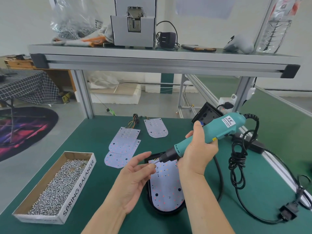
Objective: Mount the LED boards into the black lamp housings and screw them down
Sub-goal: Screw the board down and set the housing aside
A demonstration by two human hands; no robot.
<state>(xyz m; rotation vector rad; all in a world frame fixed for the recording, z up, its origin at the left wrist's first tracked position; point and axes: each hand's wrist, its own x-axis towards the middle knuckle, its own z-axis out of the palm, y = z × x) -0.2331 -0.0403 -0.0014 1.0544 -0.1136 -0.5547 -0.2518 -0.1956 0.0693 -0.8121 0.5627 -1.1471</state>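
**Screw-fixing station, head view.** The right hand (197, 149) is wrapped around the body of the teal electric screwdriver (217, 130). Its bit angles down and left to the far end of the LED board (166, 183). The board lies inside a black lamp housing (167, 212) on the green surface (94, 132), near centre. The left hand (135, 179) pinches a small screw (154, 163) between thumb and forefinger at the bit tip. 3 loose boards (125, 139) lie farther off, left of centre. A 2nd housing (207, 114) stands tilted at the far right. A cardboard box (79, 186) of heaped screws (55, 183) sits near left.
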